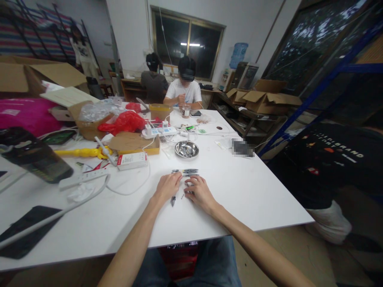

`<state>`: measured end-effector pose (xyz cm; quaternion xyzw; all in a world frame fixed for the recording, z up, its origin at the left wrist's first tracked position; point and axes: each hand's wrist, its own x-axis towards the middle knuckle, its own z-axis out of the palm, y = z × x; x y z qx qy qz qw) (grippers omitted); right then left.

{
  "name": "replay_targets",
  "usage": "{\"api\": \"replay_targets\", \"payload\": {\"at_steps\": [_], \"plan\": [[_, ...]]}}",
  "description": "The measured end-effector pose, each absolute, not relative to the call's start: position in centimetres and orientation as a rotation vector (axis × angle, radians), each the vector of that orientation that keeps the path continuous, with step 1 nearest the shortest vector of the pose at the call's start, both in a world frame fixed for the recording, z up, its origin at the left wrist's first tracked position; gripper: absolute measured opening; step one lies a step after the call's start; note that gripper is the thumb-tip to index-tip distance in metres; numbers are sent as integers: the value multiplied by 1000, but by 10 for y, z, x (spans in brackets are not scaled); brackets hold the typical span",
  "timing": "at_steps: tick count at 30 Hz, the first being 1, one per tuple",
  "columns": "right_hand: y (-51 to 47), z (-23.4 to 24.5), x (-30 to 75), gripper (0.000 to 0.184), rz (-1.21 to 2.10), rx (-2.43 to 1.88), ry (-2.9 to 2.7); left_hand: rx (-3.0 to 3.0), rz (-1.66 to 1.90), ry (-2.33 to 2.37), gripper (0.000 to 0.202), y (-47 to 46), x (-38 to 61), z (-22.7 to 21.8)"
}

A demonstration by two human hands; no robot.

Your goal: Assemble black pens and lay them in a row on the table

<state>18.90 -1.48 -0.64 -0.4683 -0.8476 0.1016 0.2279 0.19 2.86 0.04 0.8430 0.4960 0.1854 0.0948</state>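
Watching remotely, I logged: white table (251, 199), left through centre; left hand (167, 186) and right hand (201, 192), just below centre, curled, grasps undeterminable; metal bowl (195, 151), centre; pens (191, 170), between bowl and hands; dark pen piece (173, 200), lower centre.

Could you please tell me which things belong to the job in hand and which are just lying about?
Likely the job's, near the left hand and right hand:
slim dark pen-like sticks
short black tapered piece
round shiny metal dish

Apparently just lying about:
crumpled red plastic bag
long yellow object
red-and-white cardboard box
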Motion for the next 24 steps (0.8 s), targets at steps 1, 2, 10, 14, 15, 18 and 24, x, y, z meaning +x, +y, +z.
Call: {"api": "replay_targets", "payload": {"at_steps": [1,2,10,14,15,18,24], "plan": [[-16,-5,189,13,291,-1278,-2319,2493,555,1473,27,29,2,0],[-16,-4,189,13,303,-1268,-2293,2483,561,1476,27,29,2,0],[-10,13,196,12,633,-1277,-1714,2480,579,1439,26,29,1,1],[8,12,197,16,760,-1219,-1384,2492,616,1389,27,28,1,1],[12,11,197,19,804,-1204,-1344,2489,628,1380,27,28,1,1],[18,8,195,24,909,-1168,-1329,2470,652,1357,27,28,1,1],[19,3,194,24,998,-1135,-1329,2437,689,1305,28,28,1,2]]}}
